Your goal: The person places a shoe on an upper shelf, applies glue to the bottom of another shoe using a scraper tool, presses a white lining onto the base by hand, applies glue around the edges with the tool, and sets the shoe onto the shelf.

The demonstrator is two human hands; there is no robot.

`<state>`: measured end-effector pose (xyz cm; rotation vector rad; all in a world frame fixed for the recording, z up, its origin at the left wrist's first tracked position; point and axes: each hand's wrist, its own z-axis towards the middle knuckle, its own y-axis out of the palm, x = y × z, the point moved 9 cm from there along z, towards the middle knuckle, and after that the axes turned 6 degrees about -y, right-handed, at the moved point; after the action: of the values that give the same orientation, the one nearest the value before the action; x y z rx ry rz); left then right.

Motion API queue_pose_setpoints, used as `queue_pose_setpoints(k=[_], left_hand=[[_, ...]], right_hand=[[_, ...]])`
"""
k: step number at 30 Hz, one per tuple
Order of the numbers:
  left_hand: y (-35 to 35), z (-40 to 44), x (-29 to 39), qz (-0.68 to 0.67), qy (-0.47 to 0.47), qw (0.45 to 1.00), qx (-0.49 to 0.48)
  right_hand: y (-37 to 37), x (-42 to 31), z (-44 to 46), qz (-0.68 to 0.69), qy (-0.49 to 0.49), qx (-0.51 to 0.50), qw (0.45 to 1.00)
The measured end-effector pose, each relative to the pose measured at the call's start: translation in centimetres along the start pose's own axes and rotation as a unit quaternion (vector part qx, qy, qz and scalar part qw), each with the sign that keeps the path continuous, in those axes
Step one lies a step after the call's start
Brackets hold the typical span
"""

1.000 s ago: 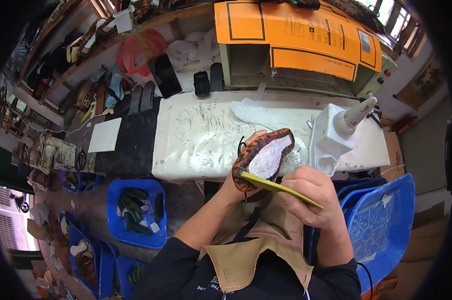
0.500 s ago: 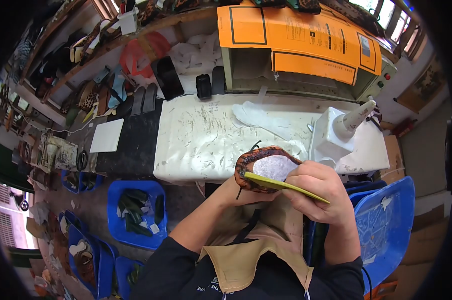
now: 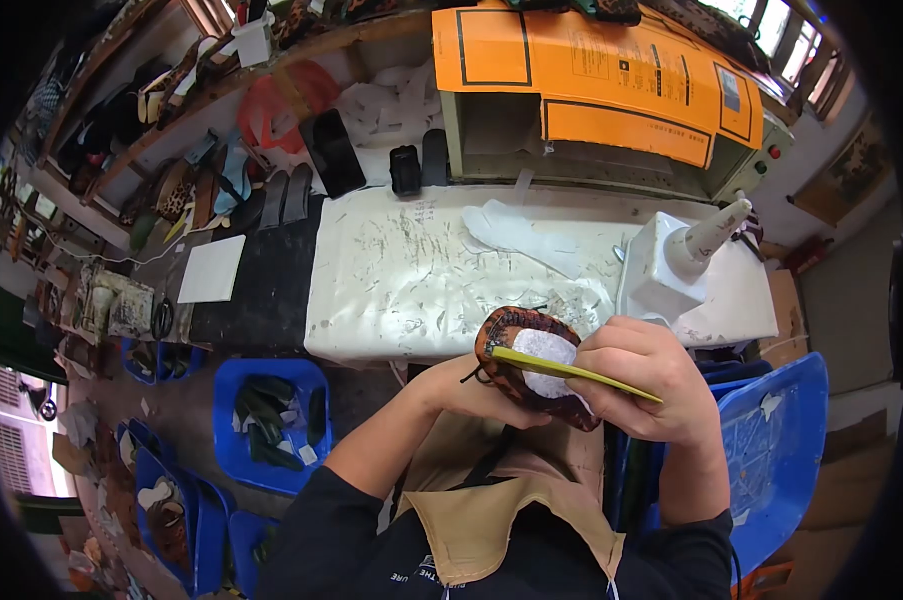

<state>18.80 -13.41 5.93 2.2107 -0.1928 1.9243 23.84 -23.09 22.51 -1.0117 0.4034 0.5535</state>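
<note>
Bottom up in my left hand point(image 3: 471, 392) is a shoe point(image 3: 501, 335) with a brown-and-black patterned upper, its edge turned in around a pale speckled patch on the underside. A dark lace end sticks out beside my left fingers, which wrap the shoe from below. My right hand point(image 3: 656, 375) is closed on a thin, flat yellow-green strip point(image 3: 541, 363). The strip lies across the opening of the shoe's underside, with its far tip at the turned-in edge. My right fingers hide part of the shoe's near end.
A stained white-covered bench point(image 3: 381, 280) holds thin white sheets point(image 3: 511, 230) and a white container with a cone point(image 3: 671, 260). Behind stands a metal box machine under an orange cardboard sheet point(image 3: 591, 60). Blue bins point(image 3: 271, 475) flank me. Shoe parts crowd the left shelves.
The shoe has turned in my left hand and shifted slightly down and right. The yellow-green strip stays nearly in place in my right hand, now crossing more of the pale patch.
</note>
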Motion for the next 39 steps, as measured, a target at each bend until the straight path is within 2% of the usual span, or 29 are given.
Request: queue_pose_setpoints(k=[3,8,13,19,24,29,31,33,35,38,39], left_hand=[[0.4,0.2,-0.8,0.048,-0.002,0.998,-0.031],[0.8,0.3,-2.3,0.021,-0.030,0.997,-0.064],[1.3,-0.1,-0.3,0.019,-0.021,0.997,-0.078],[1.2,0.0,-1.2,0.033,-0.003,0.995,-0.090],[0.6,-0.3,-2.4,0.033,-0.056,0.994,-0.084],[0.0,0.0,-3.0,-0.057,-0.039,0.993,-0.100],[-0.8,0.7,-2.5,-0.251,-0.027,0.968,-0.014],[-1.6,1.0,-3.1,-0.435,-0.017,0.897,0.071],[-1.7,1.3,-3.4,-0.426,-0.014,0.900,0.094],[-2.8,1.3,-3.9,-0.391,-0.002,0.905,0.170],[-2.6,1.4,-3.7,-0.391,-0.003,0.905,0.168]], right_hand=[[-0.1,0.1,-0.1,-0.003,0.001,-0.009,1.000],[-0.1,0.3,-0.1,-0.003,0.014,-0.013,1.000],[-0.1,0.4,-0.2,0.010,0.019,-0.020,1.000],[-0.1,0.3,-0.4,0.020,0.018,-0.019,0.999],[-0.1,0.5,-1.0,0.035,0.022,-0.036,0.998],[-0.9,1.4,-2.1,0.068,0.050,-0.046,0.995],[-2.7,3.2,-3.4,0.111,0.136,0.049,0.983],[-3.7,4.8,-5.4,0.151,0.223,0.144,0.952],[-3.0,5.1,-5.7,0.165,0.243,0.224,0.929],[-0.4,5.5,-5.3,0.122,0.220,0.243,0.937],[0.1,5.7,-5.2,0.121,0.221,0.245,0.936]])
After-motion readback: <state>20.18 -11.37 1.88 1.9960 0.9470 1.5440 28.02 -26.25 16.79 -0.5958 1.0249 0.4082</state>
